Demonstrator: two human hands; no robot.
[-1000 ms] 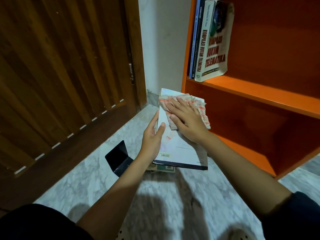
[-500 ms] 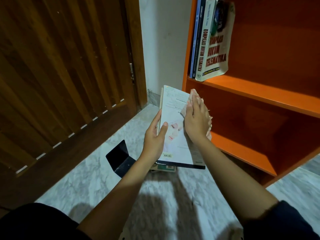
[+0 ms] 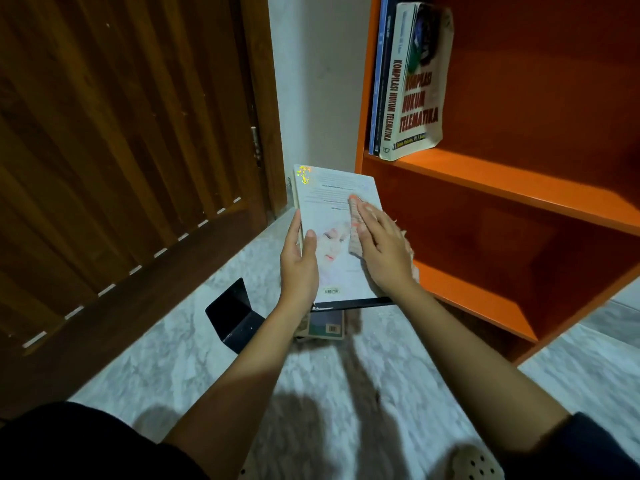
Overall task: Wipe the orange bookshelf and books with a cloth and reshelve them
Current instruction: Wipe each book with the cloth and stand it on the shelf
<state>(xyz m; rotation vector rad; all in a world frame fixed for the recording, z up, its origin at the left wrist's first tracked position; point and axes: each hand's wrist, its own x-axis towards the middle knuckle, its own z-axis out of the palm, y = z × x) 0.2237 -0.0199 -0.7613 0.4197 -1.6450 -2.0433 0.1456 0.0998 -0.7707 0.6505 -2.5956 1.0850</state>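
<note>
A pale book (image 3: 329, 209) with a face on its cover is held tilted above the floor. My left hand (image 3: 299, 261) grips its left edge, thumb on the cover. My right hand (image 3: 382, 244) lies flat on a pinkish cloth (image 3: 355, 233) and presses it against the cover's right half; most of the cloth is hidden under the hand. The orange bookshelf (image 3: 502, 181) stands at the right. On its upper shelf a few books (image 3: 412, 88) lean against the left wall.
Another book (image 3: 325, 327) lies on the marble floor under the held one. A black metal bookend (image 3: 232, 313) sits to its left. A brown wooden door (image 3: 121, 150) fills the left side. My foot in a pale perforated shoe (image 3: 478, 465) shows at the bottom.
My right hand with the cloth slid off to the book's right edge, then came back onto the cover. The book tipped up more steeply in my left hand.
</note>
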